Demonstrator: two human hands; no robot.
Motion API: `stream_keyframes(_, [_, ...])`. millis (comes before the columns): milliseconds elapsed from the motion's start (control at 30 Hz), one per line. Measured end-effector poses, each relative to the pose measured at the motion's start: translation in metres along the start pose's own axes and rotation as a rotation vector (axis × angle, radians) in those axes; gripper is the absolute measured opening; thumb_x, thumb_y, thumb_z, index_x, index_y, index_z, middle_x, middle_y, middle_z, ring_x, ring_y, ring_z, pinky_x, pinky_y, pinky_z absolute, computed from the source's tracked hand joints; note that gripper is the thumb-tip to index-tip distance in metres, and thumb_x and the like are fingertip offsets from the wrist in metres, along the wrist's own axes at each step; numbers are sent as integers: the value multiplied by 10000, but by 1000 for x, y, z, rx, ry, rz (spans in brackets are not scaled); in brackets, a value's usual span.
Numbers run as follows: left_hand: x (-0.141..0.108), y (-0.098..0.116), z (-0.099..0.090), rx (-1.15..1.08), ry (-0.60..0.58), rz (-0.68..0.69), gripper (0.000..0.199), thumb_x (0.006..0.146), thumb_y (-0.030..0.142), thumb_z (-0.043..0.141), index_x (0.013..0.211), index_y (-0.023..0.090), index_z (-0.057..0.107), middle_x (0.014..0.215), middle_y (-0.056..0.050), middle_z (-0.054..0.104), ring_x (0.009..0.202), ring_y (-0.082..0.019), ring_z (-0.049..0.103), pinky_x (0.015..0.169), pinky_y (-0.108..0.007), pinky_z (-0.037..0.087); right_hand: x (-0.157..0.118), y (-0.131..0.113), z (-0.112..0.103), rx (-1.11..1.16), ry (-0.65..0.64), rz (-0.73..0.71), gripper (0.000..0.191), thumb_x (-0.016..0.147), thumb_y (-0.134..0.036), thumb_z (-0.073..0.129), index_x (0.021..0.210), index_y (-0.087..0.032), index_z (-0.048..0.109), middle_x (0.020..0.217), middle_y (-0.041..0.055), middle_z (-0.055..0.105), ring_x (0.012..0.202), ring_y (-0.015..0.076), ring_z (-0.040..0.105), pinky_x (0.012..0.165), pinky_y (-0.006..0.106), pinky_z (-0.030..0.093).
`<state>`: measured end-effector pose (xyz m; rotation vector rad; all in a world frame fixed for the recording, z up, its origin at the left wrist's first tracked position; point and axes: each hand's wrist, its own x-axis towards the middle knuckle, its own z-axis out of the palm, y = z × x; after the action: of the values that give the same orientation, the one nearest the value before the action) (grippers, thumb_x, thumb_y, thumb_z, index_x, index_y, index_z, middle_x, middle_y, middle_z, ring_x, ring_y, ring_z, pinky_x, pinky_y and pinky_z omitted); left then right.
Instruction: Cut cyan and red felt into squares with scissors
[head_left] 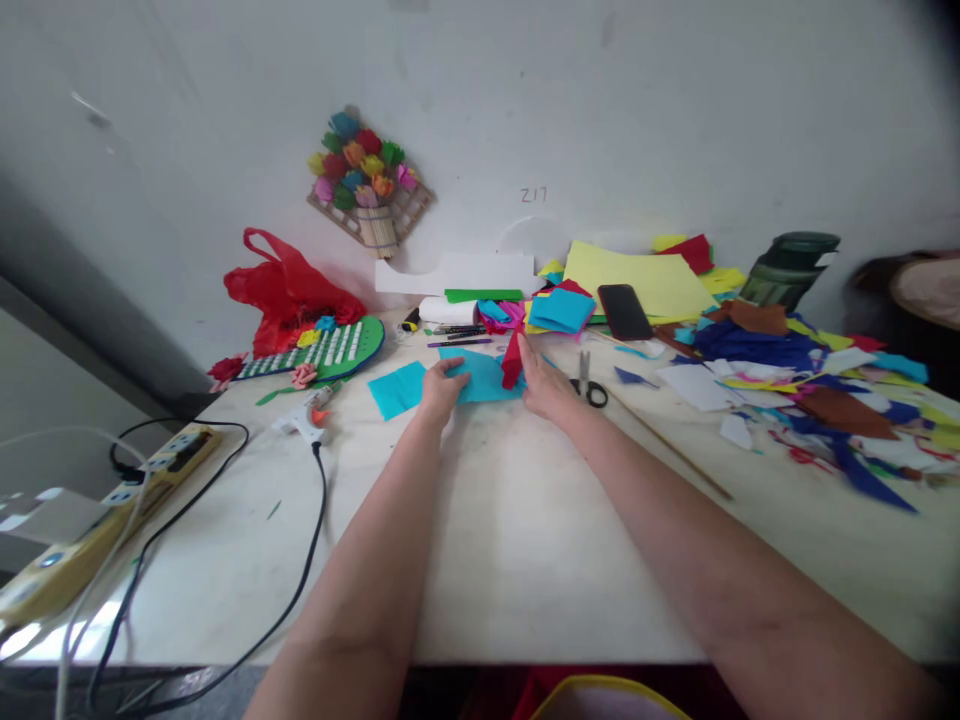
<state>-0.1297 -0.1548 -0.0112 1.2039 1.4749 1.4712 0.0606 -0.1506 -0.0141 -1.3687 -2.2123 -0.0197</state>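
Observation:
A bright blue sheet of craft paper (484, 382) lies on the table between my hands. My left hand (442, 390) rests at its left end, thumb and forefinger apart over the paper. At the other end is my right hand (544, 382), its fingers closed beside a folded red paper piece (512, 362), which it seems to grip. The underside of that grip is hidden. Left of my left hand lies a smaller blue paper piece (397, 390). Black-handled scissors (591, 390) lie just right of my right hand.
A white glue gun (304, 418) with its cable lies left, near a yellow power strip (150, 490). Paper scraps (817, 390) and a dark green bottle (791, 270) crowd the right. A phone (625, 312), a thin stick (675, 448) and a red bag (289, 290) are around.

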Motion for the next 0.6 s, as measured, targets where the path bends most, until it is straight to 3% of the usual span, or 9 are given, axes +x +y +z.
stream_keyframes(167, [0, 1, -2, -31, 9, 4, 440, 523, 208, 708, 957, 142, 673, 825, -62, 647, 772, -185, 580, 758, -326, 459, 4, 5, -3, 54, 100, 80, 881, 662, 3, 446, 1445, -113, 59, 1473, 165, 214, 1231, 289, 422, 915, 405, 454])
stream_keyframes(400, [-1, 2, -4, 42, -11, 13, 416, 519, 202, 678, 932, 155, 681, 783, -44, 639, 735, -177, 555, 736, -315, 446, 6, 18, -18, 100, 438, 292, 784, 691, -61, 433, 1408, -14, 120, 1444, 232, 234, 1313, 304, 282, 980, 421, 375])
stream_keyframes(600, [-1, 1, -6, 99, -43, -5, 397, 525, 174, 637, 917, 159, 692, 702, -21, 613, 637, -149, 519, 650, -286, 437, 4, 39, -19, 130, 552, 470, 784, 709, -149, 449, 1416, -59, 122, 1421, 251, 255, 1212, 367, 413, 863, 499, 438])
